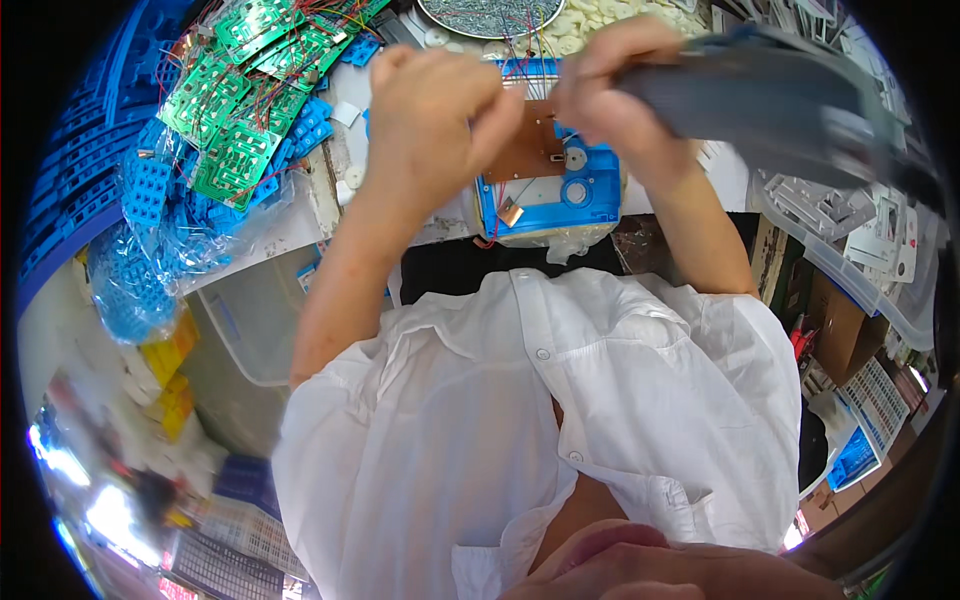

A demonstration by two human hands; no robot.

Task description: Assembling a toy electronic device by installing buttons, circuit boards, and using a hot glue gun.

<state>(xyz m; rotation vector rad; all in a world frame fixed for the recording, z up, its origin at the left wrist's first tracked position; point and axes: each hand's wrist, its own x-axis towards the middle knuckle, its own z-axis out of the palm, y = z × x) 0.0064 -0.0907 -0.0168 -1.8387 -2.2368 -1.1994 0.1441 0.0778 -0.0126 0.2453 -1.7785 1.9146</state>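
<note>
My left hand is curled closed above the left side of a blue plastic housing; whatever its fingers hold is hidden. My right hand grips the narrow front end of a long dark grey tool, blurred, which looks like an electric screwdriver. Its tip is hidden behind my fingers. Between my hands, a brown circuit board lies in the housing. A white round piece sits beside the board, and a small copper-coloured piece lies near the front edge. Thin red wires run behind the housing.
Green circuit boards with wires are piled at left over blue plastic parts, some bagged. A round metal dish of screws stands at the back, beside cream-coloured pieces. A clear bin with white parts is at right.
</note>
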